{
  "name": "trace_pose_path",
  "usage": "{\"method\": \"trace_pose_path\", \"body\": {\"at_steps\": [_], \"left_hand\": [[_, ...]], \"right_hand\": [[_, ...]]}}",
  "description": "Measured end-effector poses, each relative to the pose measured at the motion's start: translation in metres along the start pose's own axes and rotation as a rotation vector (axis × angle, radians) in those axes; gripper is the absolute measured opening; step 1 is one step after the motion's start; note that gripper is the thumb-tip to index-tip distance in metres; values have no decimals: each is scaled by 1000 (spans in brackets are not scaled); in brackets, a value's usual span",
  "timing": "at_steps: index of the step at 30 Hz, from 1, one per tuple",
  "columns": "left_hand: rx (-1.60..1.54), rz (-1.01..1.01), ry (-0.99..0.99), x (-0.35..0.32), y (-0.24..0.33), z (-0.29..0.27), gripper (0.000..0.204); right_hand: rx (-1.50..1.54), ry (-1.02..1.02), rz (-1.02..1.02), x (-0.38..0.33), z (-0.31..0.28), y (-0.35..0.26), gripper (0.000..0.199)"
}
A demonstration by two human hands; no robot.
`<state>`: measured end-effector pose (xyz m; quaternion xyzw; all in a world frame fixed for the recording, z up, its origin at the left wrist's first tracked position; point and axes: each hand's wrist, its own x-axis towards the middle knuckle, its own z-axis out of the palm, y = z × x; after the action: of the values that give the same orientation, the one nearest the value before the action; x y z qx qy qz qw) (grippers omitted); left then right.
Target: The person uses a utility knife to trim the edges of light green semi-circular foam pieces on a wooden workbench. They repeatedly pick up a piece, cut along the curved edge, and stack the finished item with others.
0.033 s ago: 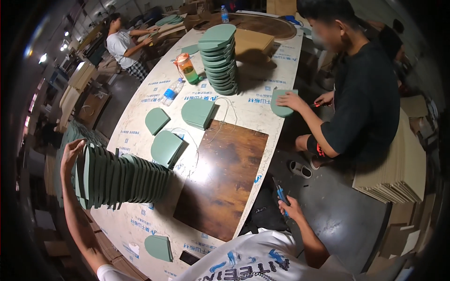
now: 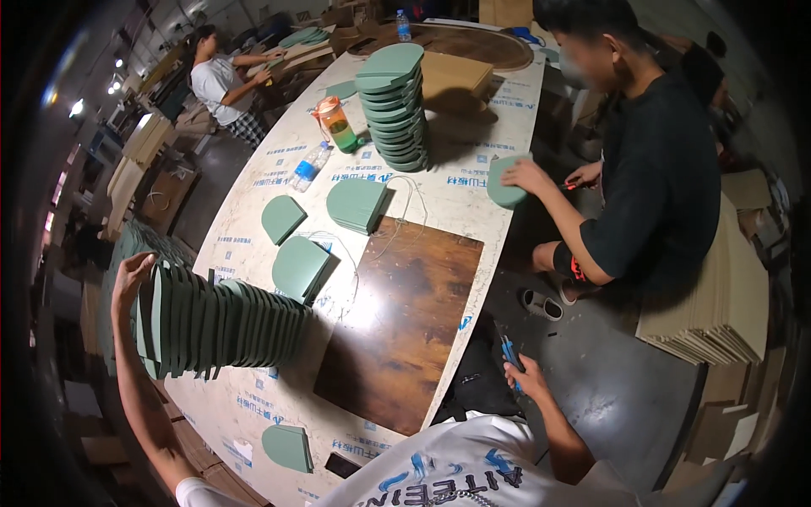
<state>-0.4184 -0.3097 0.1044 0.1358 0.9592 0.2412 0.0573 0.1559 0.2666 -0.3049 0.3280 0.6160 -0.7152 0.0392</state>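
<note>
At the left a tall stack of green rounded panels (image 2: 224, 321) stands on the table. My left hand (image 2: 131, 279) is up at its top, fingers bent and closed at the edge of the uppermost panel. My right hand (image 2: 530, 378) is off the table's right edge, wrapped round a blue utility knife (image 2: 510, 355) that points up and away. Near me on the table lies a small pile of green panels (image 2: 285, 448) beside a dark phone (image 2: 341, 466). Farther up lie more green panels, one pile (image 2: 302, 267) close to the tall stack.
A brown wood-grain board (image 2: 401, 325) lies mid-table under loose string. Beyond stand another green stack (image 2: 391, 110), an orange-green bottle (image 2: 340, 127) and a clear bottle (image 2: 311, 166). At the right a co-worker (image 2: 655, 177) holds a green panel (image 2: 504, 182) at the table edge.
The co-worker's hand and the panel under it have shifted slightly. My own hands are in almost the same places.
</note>
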Motion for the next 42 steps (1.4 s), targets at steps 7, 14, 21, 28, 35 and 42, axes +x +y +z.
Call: {"method": "trace_pose_path", "body": {"at_steps": [7, 14, 21, 28, 35, 42], "left_hand": [[-200, 136, -63, -2, 42, 12, 46], [-123, 111, -156, -38, 51, -25, 45], [-11, 132, 188, -2, -14, -14, 55], [231, -2, 469, -17, 25, 17, 97], [295, 24, 535, -11, 16, 15, 100], [442, -111, 329, -3, 37, 15, 93]], "right_hand": [[-218, -48, 21, -5, 20, -22, 22], [-118, -62, 31, 17, 22, -15, 25], [-135, -100, -12, 23, 19, 3, 28], [-119, -77, -28, 21, 15, 3, 28], [-75, -82, -41, 28, 23, 0, 28], [-102, -68, -56, 29, 21, -2, 28]]}}
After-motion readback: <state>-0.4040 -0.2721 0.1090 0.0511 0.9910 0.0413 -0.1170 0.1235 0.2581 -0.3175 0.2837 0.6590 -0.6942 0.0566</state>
